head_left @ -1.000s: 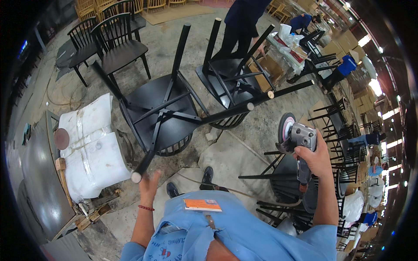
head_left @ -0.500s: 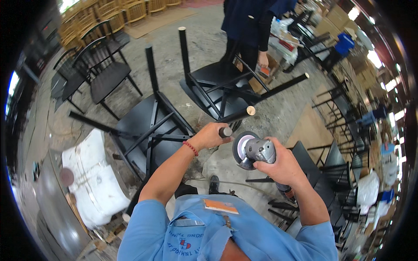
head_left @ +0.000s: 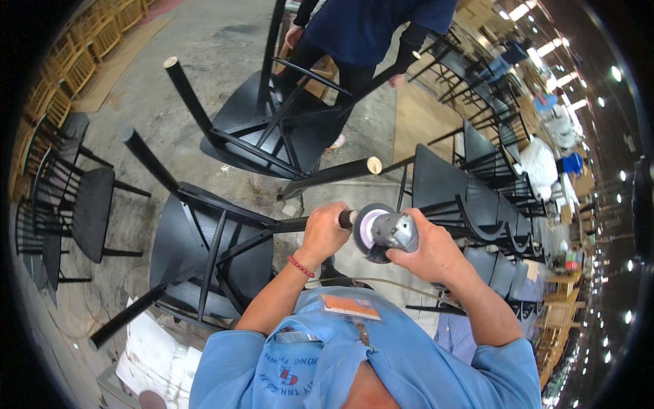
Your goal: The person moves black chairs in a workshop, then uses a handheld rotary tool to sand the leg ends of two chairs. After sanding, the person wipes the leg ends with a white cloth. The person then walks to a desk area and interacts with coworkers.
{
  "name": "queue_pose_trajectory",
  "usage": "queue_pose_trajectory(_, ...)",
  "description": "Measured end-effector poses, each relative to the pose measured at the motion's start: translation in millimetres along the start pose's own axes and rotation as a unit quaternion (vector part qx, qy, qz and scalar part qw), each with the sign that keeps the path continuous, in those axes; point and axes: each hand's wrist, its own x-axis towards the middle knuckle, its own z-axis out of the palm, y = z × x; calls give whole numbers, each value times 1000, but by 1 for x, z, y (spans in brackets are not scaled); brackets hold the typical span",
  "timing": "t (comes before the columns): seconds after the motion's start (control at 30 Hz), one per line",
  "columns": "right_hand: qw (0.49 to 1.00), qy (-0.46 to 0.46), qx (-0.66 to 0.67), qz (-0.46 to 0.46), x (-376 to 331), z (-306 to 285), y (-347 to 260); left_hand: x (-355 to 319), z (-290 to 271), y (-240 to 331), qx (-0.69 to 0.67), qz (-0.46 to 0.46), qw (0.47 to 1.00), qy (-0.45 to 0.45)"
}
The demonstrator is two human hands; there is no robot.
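An upturned black chair (head_left: pixel 238 238) lies to my left with its legs in the air. My left hand (head_left: pixel 324 233) is closed around one of its legs, near the tip (head_left: pixel 346 219). My right hand (head_left: pixel 436 251) grips the head of a grey angle grinder (head_left: pixel 396 233). The grinder's round disc (head_left: pixel 366 223) stands at the leg's tip and seems to touch it; the exact contact is hard to see. Just beyond, a second upturned black chair (head_left: pixel 240 109) points a leg with a bare wooden end (head_left: pixel 374 165) toward the grinder.
A person in dark clothes (head_left: pixel 371 34) stands behind the second chair. Black chairs (head_left: pixel 439 177) stand in rows at right, and more black chairs (head_left: pixel 92 204) at left. A hose (head_left: pixel 402 288) crosses the floor near me. White wrapped material (head_left: pixel 153 354) lies at lower left.
The view has swung to the right. The grinder's disc, earlier a little apart from the leg's tip, is now up against it. The other person has shifted position.
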Motion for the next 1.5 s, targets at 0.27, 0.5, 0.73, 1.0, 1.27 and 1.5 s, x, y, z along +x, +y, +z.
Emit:
queue_pose_trajectory(0.27, 994, 46, 89, 44, -23, 3, -3, 2, -3, -2, 2, 30, 999, -16)
queue_pose_trajectory(0.5, 995, 64, 32, 63, -9, 9, -1, 3, -2, -5, -11, 25, 999, -22)
queue_pose_trajectory(0.73, 997, 15, 75, 11, -12, 5, -11, 2, 0, -7, -13, 24, 999, -30)
queue_pose_trajectory(1.0, 993, 55, 97, 43, -3, -2, -2, 2, -1, -7, -4, 32, 999, -9)
queue_pose_trajectory(1.27, 985, 92, 48, 135, -3, -18, 1, -4, -18, -17, -15, 39, 998, -44)
queue_pose_trajectory(1.5, 916, 117, 371, -100, 13, -65, -61, -44, -169, -94, 31, -143, 948, 283)
